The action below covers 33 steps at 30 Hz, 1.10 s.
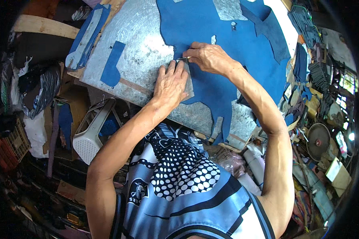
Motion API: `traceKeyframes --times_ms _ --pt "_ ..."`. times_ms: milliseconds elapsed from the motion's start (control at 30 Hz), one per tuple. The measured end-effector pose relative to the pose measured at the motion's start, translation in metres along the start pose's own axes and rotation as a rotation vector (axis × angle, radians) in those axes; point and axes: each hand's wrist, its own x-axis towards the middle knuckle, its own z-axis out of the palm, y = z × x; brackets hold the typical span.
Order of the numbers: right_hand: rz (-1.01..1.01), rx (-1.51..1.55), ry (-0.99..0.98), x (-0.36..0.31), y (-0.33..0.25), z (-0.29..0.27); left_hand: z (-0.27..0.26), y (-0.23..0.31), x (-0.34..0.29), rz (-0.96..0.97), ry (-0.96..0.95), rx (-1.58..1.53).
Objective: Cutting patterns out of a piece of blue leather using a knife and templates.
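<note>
A large blue sheet [255, 47] with a ragged outline, like leather or suede, lies over a worn metal-topped table [141, 47]. At its left edge sits a small flat grey pattern piece [190, 85]. My left hand [170, 83] lies flat on this piece, fingers stretched out and pointing away from me. Just beyond its fingertips, my right hand [205, 57] is closed in a pinch at the piece's far edge. What its fingers hold is too small and hidden to make out. To the left rests a separate cut blue piece [112, 65].
Blue offcuts [87, 38] hang over the table's left edge. A folded blue flap [269, 30] lies at the far right. Below the table's left side is a pale plastic stool [92, 135]. A round fan-like disc [318, 141] stands amid clutter at right.
</note>
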Motion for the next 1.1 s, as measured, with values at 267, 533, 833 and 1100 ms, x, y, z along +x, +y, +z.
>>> traceKeyframes --times_ms 267,533,833,1100 --pt "0.006 -0.005 0.082 -0.014 0.027 0.002 -0.007 0.0 0.0 0.013 -0.028 0.004" --pt "0.022 0.077 0.111 -0.029 0.027 0.007 0.006 -0.008 -0.006 0.067 0.066 -0.086" --pt "0.658 0.815 0.741 -0.097 -0.087 0.09 0.019 -0.014 0.013 -0.354 0.322 -1.283" --pt "0.659 0.555 0.781 -0.084 -0.123 0.118 -0.001 -0.058 0.035 -0.573 0.022 -1.854"
